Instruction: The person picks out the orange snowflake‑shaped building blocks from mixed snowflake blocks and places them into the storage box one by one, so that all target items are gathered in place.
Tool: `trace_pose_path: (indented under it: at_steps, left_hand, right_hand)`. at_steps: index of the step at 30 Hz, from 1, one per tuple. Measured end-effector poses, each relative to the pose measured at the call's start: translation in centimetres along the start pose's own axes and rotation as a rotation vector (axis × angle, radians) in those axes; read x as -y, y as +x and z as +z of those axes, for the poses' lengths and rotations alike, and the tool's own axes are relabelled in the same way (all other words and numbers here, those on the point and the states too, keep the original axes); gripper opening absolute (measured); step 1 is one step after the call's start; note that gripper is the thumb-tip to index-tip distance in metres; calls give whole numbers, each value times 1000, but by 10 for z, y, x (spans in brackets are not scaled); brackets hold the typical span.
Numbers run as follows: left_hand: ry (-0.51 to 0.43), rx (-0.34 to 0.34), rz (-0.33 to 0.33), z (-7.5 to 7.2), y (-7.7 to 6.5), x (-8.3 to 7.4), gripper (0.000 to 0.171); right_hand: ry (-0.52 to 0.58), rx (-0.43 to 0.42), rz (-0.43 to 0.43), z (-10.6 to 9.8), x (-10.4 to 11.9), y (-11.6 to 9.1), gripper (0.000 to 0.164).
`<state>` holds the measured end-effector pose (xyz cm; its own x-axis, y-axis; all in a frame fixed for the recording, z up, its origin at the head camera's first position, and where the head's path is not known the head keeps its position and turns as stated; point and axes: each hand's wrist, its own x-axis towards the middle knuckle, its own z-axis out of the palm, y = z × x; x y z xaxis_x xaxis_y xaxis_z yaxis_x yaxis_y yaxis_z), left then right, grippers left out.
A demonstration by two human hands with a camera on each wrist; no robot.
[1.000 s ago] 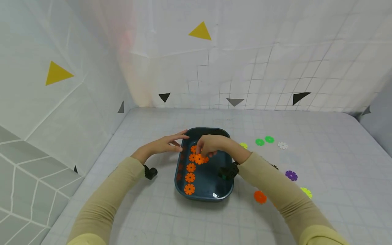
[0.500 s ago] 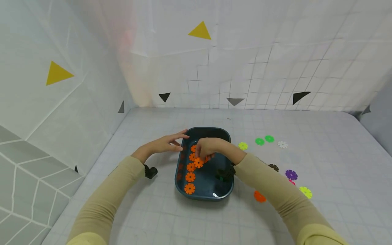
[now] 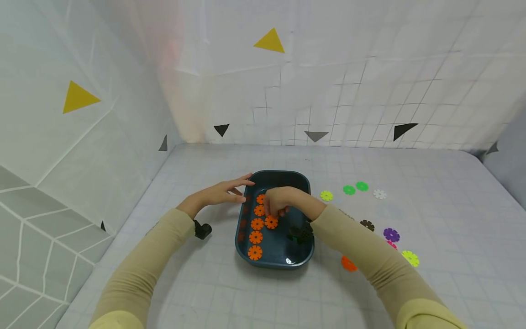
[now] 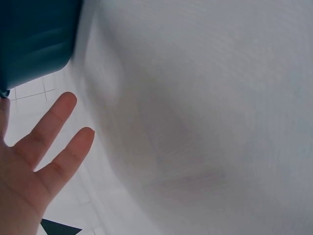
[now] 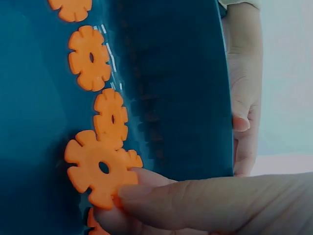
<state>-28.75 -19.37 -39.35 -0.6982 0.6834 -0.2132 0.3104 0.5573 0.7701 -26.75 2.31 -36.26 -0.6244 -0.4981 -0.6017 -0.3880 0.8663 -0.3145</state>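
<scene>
In the head view, my right hand [image 3: 283,199] is inside the dark teal tray [image 3: 289,246]. Its thumb and fingers pinch an orange notched disc [image 3: 271,222], held over the tray floor; the right wrist view shows this orange disc [image 5: 84,164] from close up, with a hole in its middle. Several more orange discs lie in a line along the tray's left side, among them a near one [image 3: 255,252]. My left hand [image 3: 222,192] touches the tray's left rim with spread fingers. The left wrist view shows two straight fingers of the left hand [image 4: 24,181] apart from the tray wall.
Right of the tray, loose discs lie on the white table [image 3: 197,283]: yellow [image 3: 326,195], green [image 3: 349,189], white [image 3: 380,194], brown [image 3: 367,225], purple [image 3: 391,235], another yellow [image 3: 410,258] and orange [image 3: 348,263]. The right forearm passes over this area.
My right hand has shifted slightly toward me inside the tray, bringing the pinched orange disc nearer and a little right. The left hand and tray stay in place.
</scene>
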Motion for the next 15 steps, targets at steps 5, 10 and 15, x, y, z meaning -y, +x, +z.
trace_pose_path:
  at_steps: [5, 10, 15]
  left_hand:
    - [-8, 1, 4, 0, 0, -1, 56]
    - [-11, 2, 4, -1, 0, 0, 57]
    - [-3, 2, -3, -1, 0, 1, 56]
  right_hand:
    - [-43, 22, 13, 0, 2, 1, 18]
    - [-74, 33, 30, 1, 3, 1, 15]
    - [-123, 44, 42, 2, 4, 3, 12]
